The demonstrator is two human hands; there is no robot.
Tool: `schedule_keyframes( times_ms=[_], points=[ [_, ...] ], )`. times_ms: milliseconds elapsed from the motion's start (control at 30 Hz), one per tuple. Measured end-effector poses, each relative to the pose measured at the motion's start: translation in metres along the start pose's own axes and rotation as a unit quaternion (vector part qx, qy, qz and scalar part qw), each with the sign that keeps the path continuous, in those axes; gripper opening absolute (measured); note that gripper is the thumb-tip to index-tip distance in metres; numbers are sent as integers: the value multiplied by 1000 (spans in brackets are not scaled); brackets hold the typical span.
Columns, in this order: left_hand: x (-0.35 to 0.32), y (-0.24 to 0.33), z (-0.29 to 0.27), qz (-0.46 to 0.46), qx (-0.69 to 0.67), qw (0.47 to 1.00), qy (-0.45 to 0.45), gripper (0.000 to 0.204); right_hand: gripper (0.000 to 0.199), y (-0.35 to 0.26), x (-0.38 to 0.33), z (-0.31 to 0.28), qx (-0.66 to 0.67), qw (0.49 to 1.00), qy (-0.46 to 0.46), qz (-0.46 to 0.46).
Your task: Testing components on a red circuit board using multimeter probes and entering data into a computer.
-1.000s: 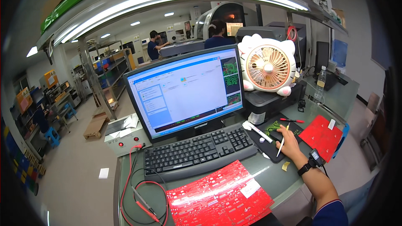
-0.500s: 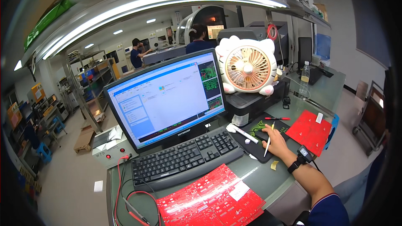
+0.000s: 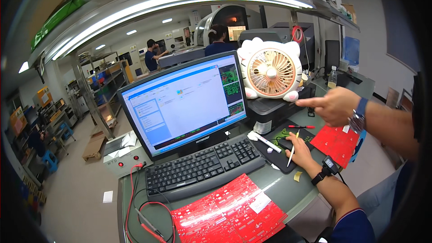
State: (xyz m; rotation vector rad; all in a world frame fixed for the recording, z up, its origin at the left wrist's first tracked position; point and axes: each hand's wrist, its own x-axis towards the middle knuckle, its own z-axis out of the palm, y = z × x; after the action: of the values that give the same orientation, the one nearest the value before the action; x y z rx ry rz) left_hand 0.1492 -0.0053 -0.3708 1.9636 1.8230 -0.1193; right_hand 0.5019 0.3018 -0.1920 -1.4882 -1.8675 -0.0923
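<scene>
Co-worker's hand point(image 3: 334, 106) has appeared; right fingers point(image 3: 300, 145) hold slender white stick point(image 3: 290, 157).

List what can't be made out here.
In the head view:
Left hand: outside the frame.
Bottle: lower part hidden by another person's pointing hand.
That person's body: mostly cut off by the right rim.
White stick in the right hand: too thin to identify.
Text on the monitor: too small.
</scene>
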Motion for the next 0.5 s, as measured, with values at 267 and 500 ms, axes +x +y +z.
schedule_keyframes(
  times_ms=[267, 500],
  points=[
    [-1, 0, 0, 3, -1, 1000, -1, 49, 51, 2, 0, 0, 20, 1000, 2, -1],
    [-3, -1, 2, 8, 0, 1000, -2, 49, 50, 6, 0, 4, 30, 1000, 1, 10]
  ],
)
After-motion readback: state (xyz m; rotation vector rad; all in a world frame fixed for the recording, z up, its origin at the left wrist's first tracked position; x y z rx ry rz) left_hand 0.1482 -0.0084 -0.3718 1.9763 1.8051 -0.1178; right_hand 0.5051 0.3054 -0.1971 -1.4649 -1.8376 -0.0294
